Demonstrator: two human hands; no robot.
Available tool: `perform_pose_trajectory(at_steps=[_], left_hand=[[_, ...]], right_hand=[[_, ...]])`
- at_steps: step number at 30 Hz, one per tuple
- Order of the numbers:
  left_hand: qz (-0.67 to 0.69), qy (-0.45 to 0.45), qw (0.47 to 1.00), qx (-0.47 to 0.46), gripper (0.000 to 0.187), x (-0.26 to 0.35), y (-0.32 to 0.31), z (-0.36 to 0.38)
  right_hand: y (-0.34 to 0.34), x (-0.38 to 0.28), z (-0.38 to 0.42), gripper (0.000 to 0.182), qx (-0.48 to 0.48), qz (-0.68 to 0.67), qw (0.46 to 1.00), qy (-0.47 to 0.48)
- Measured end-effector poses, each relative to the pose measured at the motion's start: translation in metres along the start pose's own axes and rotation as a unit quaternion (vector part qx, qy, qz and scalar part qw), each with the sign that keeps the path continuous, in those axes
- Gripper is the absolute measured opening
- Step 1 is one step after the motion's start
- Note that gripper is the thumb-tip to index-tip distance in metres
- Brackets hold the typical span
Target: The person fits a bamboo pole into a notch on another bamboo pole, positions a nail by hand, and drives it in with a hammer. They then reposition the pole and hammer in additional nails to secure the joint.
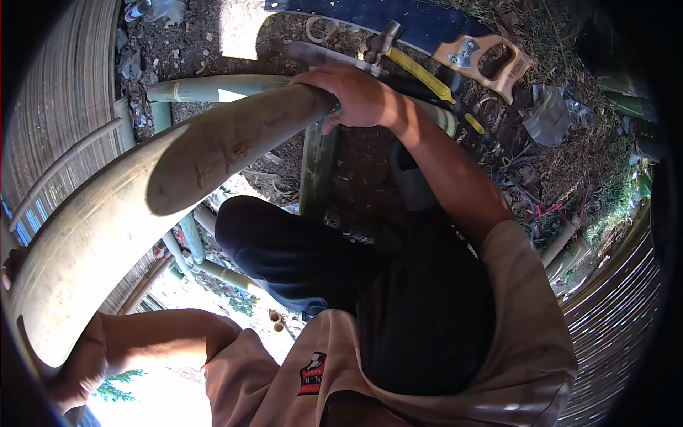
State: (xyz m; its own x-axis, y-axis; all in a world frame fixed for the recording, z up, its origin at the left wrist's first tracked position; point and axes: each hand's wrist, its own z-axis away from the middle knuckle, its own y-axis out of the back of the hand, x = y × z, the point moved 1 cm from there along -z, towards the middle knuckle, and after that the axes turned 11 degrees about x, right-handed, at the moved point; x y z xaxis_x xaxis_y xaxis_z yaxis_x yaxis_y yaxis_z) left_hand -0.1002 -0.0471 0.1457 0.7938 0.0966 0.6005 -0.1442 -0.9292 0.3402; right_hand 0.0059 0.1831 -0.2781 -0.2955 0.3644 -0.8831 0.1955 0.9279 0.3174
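Note:
A thick bamboo pole point(107, 235) runs slantwise across the left half of the head view, half in sun and half in shade. My right hand point(348, 92) wraps over its far, upper end, thumb on the near side. Low at the left, my left hand point(78, 370) is curled under the near end. Fingertips show on the pole's other side at the left edge, and the rest of that grip is hidden. Beneath the far end lies a thinner green bamboo piece point(206, 88).
A yellow-handled hammer point(420, 73), a wooden saw handle point(480, 60) beside a dark blue flat surface point(384, 18), and a long grey blade point(327, 57) lie on the ground ahead. Clear plastic point(551, 117) is at right. A slatted bamboo wall point(64, 85) stands left; my bent knee point(242, 220) is close.

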Motion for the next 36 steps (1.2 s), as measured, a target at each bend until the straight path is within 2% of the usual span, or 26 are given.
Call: perform_pose_trajectory(at_steps=[2, 5, 8, 11, 12, 14, 16, 17, 18, 20, 21, 22, 24, 25, 27, 32, 36], left_hand=[[-0.01, -0.021, 0.999, -0.048, 0.052, 0.009, -0.014, -0.004], [-0.013, -0.043, 0.994, -0.098, 0.056, 0.018, -0.027, -0.012], [-0.024, -0.075, 0.993, -0.083, 0.059, 0.016, -0.026, -0.014], [-0.124, -0.074, 0.972, 0.188, 0.098, 0.018, -0.017, 0.023], [-0.138, -0.06, 0.959, 0.238, 0.102, 0.011, -0.017, 0.036], [-0.158, 0.011, 0.945, 0.286, 0.112, -0.002, -0.025, 0.068], [-0.154, 0.101, 0.946, 0.267, 0.121, -0.01, -0.059, 0.089], [-0.147, 0.116, 0.966, 0.176, 0.118, -0.007, -0.09, 0.095], [-0.034, 0.168, 0.972, 0.163, 0.099, -0.028, -0.067, 0.105], [-0.032, 0.115, 0.962, 0.245, 0.082, -0.028, -0.093, 0.108], [-0.019, 0.095, 0.971, 0.22, 0.074, -0.03, -0.088, 0.106], [-0.021, 0.102, 0.97, 0.219, 0.074, -0.03, -0.077, 0.107], [-0.116, 0.009, 0.968, 0.222, 0.071, -0.032, -0.063, 0.106], [-0.123, 0.002, 0.966, 0.228, 0.071, -0.033, -0.059, 0.107], [-0.117, 0.011, 0.967, 0.227, 0.071, -0.037, -0.058, 0.106], [-0.122, 0.028, 0.966, 0.226, 0.073, -0.049, -0.061, 0.104], [-0.117, 0.04, 0.967, 0.222, 0.074, -0.051, -0.059, 0.106]], right_hand=[[-0.001, 0.004, -0.006, 0.097, -0.052, -0.015, 0.998, -0.045], [0.0, 0.007, -0.007, 0.092, -0.057, -0.029, 0.997, -0.042], [0.001, 0.008, -0.005, 0.091, -0.033, -0.031, 0.998, -0.032], [0.001, 0.008, -0.006, 0.085, -0.034, -0.038, 0.999, -0.021], [0.002, 0.008, -0.008, 0.085, -0.03, -0.036, 0.999, -0.021], [0.005, 0.007, -0.011, 0.088, -0.073, -0.025, 0.996, -0.048], [0.008, 0.005, -0.012, 0.087, -0.073, -0.026, 0.996, -0.053], [0.008, 0.005, -0.011, 0.087, -0.075, -0.032, 0.995, -0.062], [0.008, 0.007, -0.011, 0.087, -0.077, -0.031, 0.995, -0.062], [0.005, 0.011, -0.01, 0.094, -0.065, -0.038, 0.995, -0.057], [0.005, 0.01, -0.008, 0.094, -0.069, -0.04, 0.995, -0.061], [0.006, 0.008, -0.006, 0.1, -0.049, -0.05, 0.995, -0.065], [0.01, 0.011, 0.001, 0.105, -0.034, -0.059, 0.995, -0.08], [0.013, 0.014, 0.006, 0.111, -0.007, -0.059, 0.994, -0.095], [0.017, 0.018, 0.013, 0.116, 0.016, -0.061, 0.991, -0.117], [0.016, 0.01, 0.027, 0.117, -0.045, -0.001, 0.97, -0.237], [0.015, 0.013, 0.024, 0.113, -0.051, -0.053, 0.967, -0.244]])
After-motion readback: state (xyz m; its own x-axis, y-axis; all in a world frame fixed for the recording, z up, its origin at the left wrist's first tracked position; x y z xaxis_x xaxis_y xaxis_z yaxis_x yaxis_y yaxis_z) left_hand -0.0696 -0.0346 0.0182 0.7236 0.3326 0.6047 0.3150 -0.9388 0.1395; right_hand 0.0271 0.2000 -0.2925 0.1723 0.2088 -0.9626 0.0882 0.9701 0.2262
